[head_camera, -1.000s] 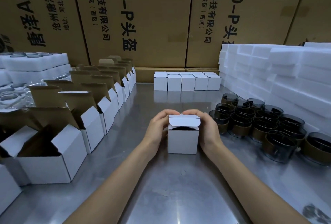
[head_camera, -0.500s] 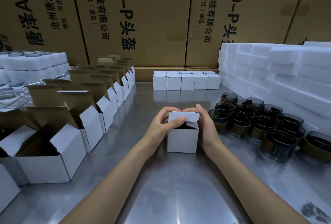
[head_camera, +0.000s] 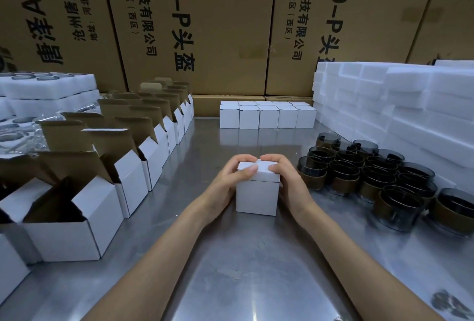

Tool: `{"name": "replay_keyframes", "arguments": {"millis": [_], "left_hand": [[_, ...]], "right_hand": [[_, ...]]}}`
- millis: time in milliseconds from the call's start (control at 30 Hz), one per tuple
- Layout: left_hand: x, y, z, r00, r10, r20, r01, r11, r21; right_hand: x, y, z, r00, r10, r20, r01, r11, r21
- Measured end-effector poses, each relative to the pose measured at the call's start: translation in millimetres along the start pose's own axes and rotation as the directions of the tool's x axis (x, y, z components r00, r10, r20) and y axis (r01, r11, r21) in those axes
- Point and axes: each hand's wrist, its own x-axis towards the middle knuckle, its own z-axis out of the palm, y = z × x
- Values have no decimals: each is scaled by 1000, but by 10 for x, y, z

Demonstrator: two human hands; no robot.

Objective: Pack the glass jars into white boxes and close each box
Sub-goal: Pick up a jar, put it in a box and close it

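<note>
Single head-worn view, forward and down, close over the metal table [head_camera: 230, 282].

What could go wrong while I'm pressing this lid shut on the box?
The lid of the small white cardboard box looks pressed down but may not be fully tucked, so it could spring open once both hands, left and right, let go. The cluster of dark glass jars with brown bands stands close by the right hand, so a quick reach could knock one over on the steel table.
</note>
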Motion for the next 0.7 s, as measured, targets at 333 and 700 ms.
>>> {"name": "replay_keyframes", "arguments": {"millis": [333,700], "left_hand": [[68,-47,-61,995,3,-98,2,999,43],[101,-209,-185,967,200,-160,-136,930,342]], "right_hand": [[12,50,16,999,-42,8,43,998,-53],[113,225,126,957,-240,-164,179,931,-318]]}}
